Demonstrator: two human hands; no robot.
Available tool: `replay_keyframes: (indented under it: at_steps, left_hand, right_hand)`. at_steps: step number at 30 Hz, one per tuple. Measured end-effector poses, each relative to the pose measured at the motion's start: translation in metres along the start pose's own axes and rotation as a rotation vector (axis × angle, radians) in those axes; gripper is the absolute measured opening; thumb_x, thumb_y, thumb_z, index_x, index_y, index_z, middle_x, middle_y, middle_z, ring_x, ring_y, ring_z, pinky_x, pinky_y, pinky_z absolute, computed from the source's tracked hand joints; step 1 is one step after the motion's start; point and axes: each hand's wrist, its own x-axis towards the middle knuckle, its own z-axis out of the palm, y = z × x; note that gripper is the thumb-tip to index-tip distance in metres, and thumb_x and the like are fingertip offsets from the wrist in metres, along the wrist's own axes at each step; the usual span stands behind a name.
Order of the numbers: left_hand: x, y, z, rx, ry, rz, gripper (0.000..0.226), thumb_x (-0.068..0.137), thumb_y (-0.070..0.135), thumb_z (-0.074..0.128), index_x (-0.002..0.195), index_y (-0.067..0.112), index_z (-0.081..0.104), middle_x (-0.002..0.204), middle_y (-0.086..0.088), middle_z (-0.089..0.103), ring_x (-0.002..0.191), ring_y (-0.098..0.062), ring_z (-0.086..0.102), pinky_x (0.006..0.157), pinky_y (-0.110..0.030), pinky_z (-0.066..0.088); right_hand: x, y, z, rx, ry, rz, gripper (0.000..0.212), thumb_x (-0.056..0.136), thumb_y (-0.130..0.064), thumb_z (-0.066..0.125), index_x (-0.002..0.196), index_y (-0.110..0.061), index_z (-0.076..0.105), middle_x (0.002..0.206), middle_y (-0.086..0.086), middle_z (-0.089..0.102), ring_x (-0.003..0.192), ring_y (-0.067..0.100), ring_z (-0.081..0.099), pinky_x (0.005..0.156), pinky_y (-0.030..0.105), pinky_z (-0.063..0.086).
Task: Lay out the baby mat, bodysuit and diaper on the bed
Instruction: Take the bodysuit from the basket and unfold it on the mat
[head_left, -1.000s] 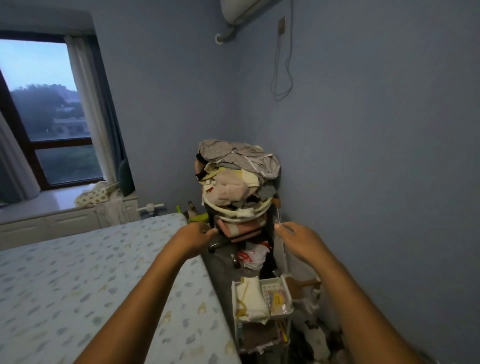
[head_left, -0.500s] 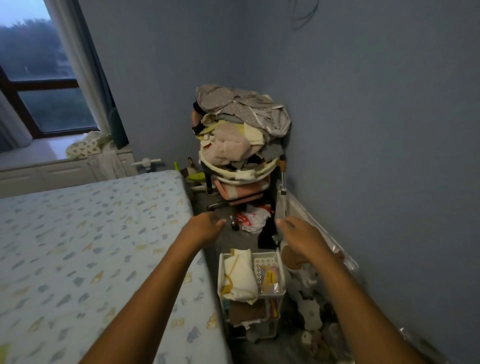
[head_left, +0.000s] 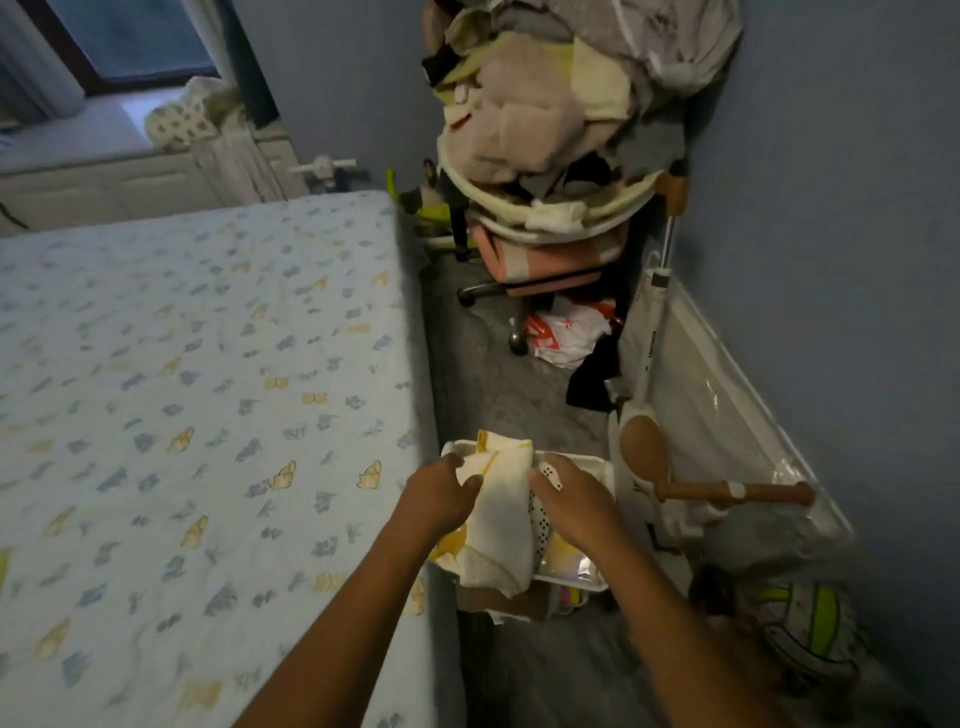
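Half a second ago both hands hung in the air above the floor beside the bed; now they have dropped into the white basket (head_left: 605, 470) on the cart at the bed's right edge. The left hand (head_left: 435, 496) pinches the left side of a folded cream cloth with yellow trim (head_left: 506, 506), thumb on top. The right hand (head_left: 571, 493) closes on the cloth's right side, though how its fingers lie underneath I cannot tell. This looks like the first pickup, and the cloth is probably the baby mat or bodysuit. It still lies in the basket, over a dotted white fabric (head_left: 537, 512) and a yellowish packet (head_left: 563, 556) nearer the right wall. The bed (head_left: 197, 395) to the left bears only its printed sheet, so nothing is laid out yet.
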Motion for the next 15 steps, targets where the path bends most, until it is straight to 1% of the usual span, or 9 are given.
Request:
replay_keyframes:
  at_steps: [3, 4, 7, 8, 10, 12, 13, 15]
  left_hand:
    - [0.040, -0.017, 0.056, 0.026, -0.063, -0.075, 0.060, 0.096, 0.051, 0.049, 0.148, 0.024, 0.037, 0.145, -0.012, 0.049, 0.126, -0.031, 0.054, 0.102, -0.039, 0.048]
    - [0.050, -0.022, 0.072, 0.028, -0.082, -0.080, 0.062, 0.096, 0.050, 0.050, 0.150, 0.024, 0.033, 0.147, -0.013, 0.045, 0.127, -0.031, 0.053, 0.103, -0.040, 0.047]
    - [0.073, -0.038, 0.107, 0.071, -0.121, -0.096, 0.068, 0.096, 0.052, 0.049, 0.153, 0.028, 0.022, 0.151, -0.013, 0.040, 0.134, -0.031, 0.046, 0.109, -0.041, 0.041]
    - [0.079, -0.042, 0.115, 0.094, -0.128, -0.105, 0.070, 0.095, 0.054, 0.048, 0.154, 0.029, 0.018, 0.152, -0.014, 0.039, 0.135, -0.031, 0.044, 0.110, -0.043, 0.040]
    - [0.088, -0.048, 0.126, 0.111, -0.144, -0.124, 0.076, 0.093, 0.060, 0.046, 0.155, 0.035, 0.010, 0.157, -0.016, 0.030, 0.140, -0.035, 0.038, 0.114, -0.048, 0.037]
    - [0.095, -0.051, 0.133, 0.096, -0.165, -0.138, 0.083, 0.089, 0.067, 0.046, 0.154, 0.041, 0.001, 0.159, -0.017, 0.021, 0.142, -0.038, 0.032, 0.115, -0.052, 0.034]
    - [0.098, -0.053, 0.136, 0.088, -0.164, -0.140, 0.084, 0.088, 0.068, 0.047, 0.153, 0.044, -0.002, 0.160, -0.016, 0.019, 0.143, -0.037, 0.031, 0.115, -0.052, 0.034]
    - [0.103, -0.057, 0.138, 0.069, -0.127, -0.141, 0.085, 0.087, 0.068, 0.049, 0.151, 0.048, -0.003, 0.159, -0.014, 0.022, 0.142, -0.035, 0.033, 0.115, -0.049, 0.035]
  right_hand:
    - [0.046, 0.036, 0.039, -0.007, -0.050, 0.004, 0.055, 0.096, -0.051, 0.041, 0.145, -0.027, 0.039, 0.137, 0.006, 0.057, 0.122, 0.027, 0.054, 0.102, 0.040, 0.042]
    - [0.058, 0.047, 0.051, -0.008, -0.067, 0.017, 0.056, 0.096, -0.050, 0.042, 0.147, -0.027, 0.036, 0.140, 0.007, 0.055, 0.125, 0.028, 0.051, 0.103, 0.040, 0.041]
    - [0.087, 0.073, 0.084, 0.011, -0.116, 0.015, 0.064, 0.095, -0.046, 0.047, 0.152, -0.030, 0.023, 0.152, 0.011, 0.038, 0.138, 0.031, 0.037, 0.110, 0.045, 0.036]
    - [0.094, 0.079, 0.093, 0.009, -0.137, 0.005, 0.066, 0.094, -0.046, 0.049, 0.152, -0.031, 0.021, 0.154, 0.012, 0.034, 0.140, 0.031, 0.034, 0.111, 0.045, 0.034]
    - [0.105, 0.088, 0.108, 0.018, -0.159, -0.007, 0.069, 0.093, -0.044, 0.052, 0.152, -0.034, 0.017, 0.155, 0.013, 0.030, 0.140, 0.032, 0.031, 0.110, 0.044, 0.032]
    - [0.112, 0.093, 0.120, 0.027, -0.143, -0.014, 0.073, 0.092, -0.040, 0.055, 0.152, -0.036, 0.013, 0.153, 0.015, 0.031, 0.138, 0.033, 0.032, 0.109, 0.044, 0.033]
    - [0.115, 0.094, 0.125, 0.032, -0.128, -0.016, 0.075, 0.091, -0.038, 0.056, 0.152, -0.037, 0.011, 0.152, 0.015, 0.033, 0.136, 0.033, 0.034, 0.108, 0.045, 0.034]
    - [0.119, 0.094, 0.130, 0.056, -0.112, -0.022, 0.079, 0.090, -0.034, 0.059, 0.151, -0.038, 0.009, 0.151, 0.015, 0.033, 0.134, 0.032, 0.036, 0.107, 0.046, 0.036]
